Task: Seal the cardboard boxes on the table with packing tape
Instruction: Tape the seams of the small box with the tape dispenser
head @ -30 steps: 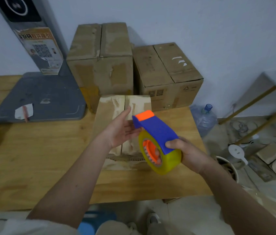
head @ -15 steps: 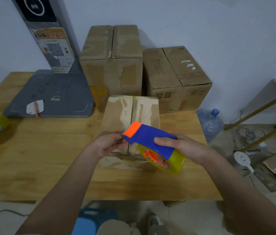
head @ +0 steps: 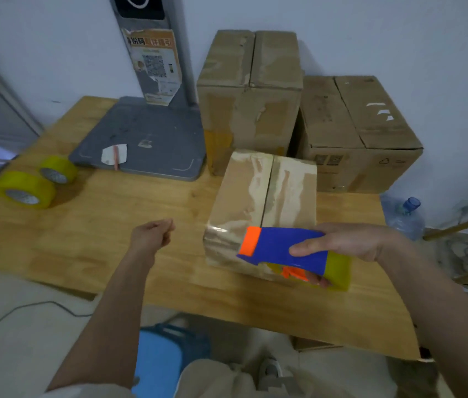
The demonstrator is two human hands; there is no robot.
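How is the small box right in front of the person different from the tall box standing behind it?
The small box lies low near the table's front, while the tall box stands higher at the back. The small box's top is streaked with shiny clear tape; the tall box shows duller, scuffed patches. The right hand holds a tape dispenser at the small box; nothing touches the tall box. Both are brown cardboard with closed flaps.

tape dispenser [head: 283, 248] hides small box [head: 261, 202] near corner | left hand [head: 152, 235] blurred | stand [head: 152, 47] top cropped
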